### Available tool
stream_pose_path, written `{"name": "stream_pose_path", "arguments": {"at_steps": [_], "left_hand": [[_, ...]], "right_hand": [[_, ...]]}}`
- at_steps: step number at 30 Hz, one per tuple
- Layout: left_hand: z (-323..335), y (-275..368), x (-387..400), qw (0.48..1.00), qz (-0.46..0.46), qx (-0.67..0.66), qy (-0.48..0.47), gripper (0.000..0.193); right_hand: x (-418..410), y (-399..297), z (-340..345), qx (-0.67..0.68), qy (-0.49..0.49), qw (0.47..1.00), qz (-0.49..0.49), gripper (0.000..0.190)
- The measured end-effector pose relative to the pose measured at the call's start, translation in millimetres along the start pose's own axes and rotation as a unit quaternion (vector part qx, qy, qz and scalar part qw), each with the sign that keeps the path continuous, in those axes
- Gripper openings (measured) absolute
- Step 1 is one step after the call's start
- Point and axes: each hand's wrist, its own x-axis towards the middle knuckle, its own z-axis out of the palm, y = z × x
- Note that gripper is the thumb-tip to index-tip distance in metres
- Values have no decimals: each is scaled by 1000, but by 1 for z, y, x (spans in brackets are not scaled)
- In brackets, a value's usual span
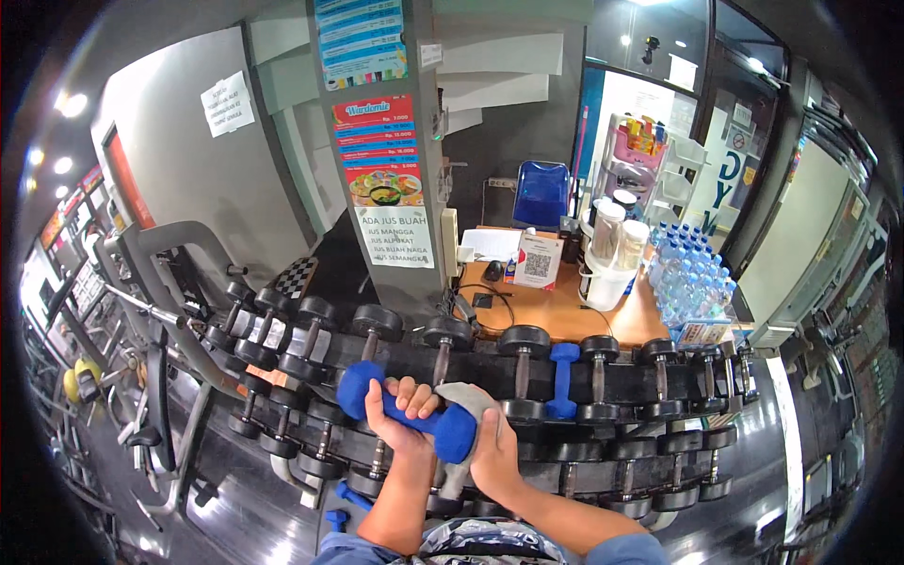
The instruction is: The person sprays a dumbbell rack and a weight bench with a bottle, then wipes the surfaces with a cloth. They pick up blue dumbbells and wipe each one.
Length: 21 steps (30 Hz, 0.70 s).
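Note:
A blue dumbbell [413,418] is gripped round its handle by my left hand [399,417], held up in front of the rack and tilted down to the right. My right hand [496,445] holds a grey cloth [462,395] against the dumbbell's right head, and part of the cloth hangs below. Behind my hands, black dumbbells [524,374] with metal handles fill the upper tier of the rack. Another blue dumbbell [563,381] lies among them, right of my hands.
A lower tier carries more black dumbbells [571,459]. Small blue dumbbells [353,496] lie low on the left. Beyond the rack stands a wooden desk [494,321] with a white bucket [606,286] and wrapped water bottles [688,275]. An exercise machine frame [205,367] is at left.

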Motion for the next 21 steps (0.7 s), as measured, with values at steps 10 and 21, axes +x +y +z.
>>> {"name": "stream_pose_path", "arguments": {"at_steps": [10, 21], "left_hand": [[-11, 9, -23, 959, 56, 244, -133, 21], [-2, 23, -35, 928, -27, 276, -248, 24]], "right_hand": [[8, 55, -22, 25, -65, 941, 331, 56], [14, 26, -23, 170, -173, 794, 557, 49]]}}
